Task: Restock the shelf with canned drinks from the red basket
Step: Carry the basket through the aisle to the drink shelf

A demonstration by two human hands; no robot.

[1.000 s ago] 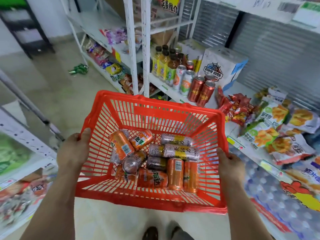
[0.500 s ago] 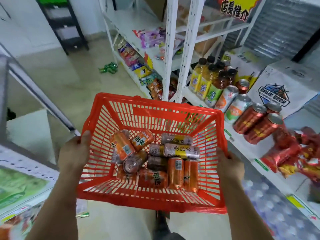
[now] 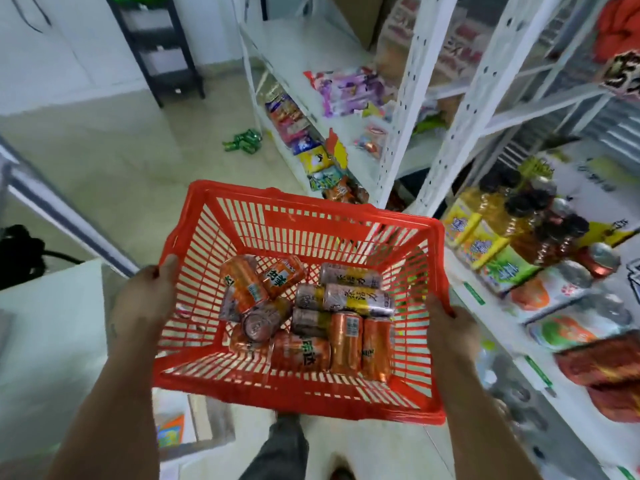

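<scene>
I have my left hand (image 3: 142, 306) and right hand (image 3: 450, 334) each gripping a side rim of the red basket (image 3: 311, 216), cans (image 3: 346, 341) lying flat inside between them, shelf (image 3: 485, 306) just right, nearer my right hand.

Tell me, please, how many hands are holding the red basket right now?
2. The left hand grips the left rim of the red basket, and the right hand grips its right rim. Neither touches the cans lying inside.
</scene>
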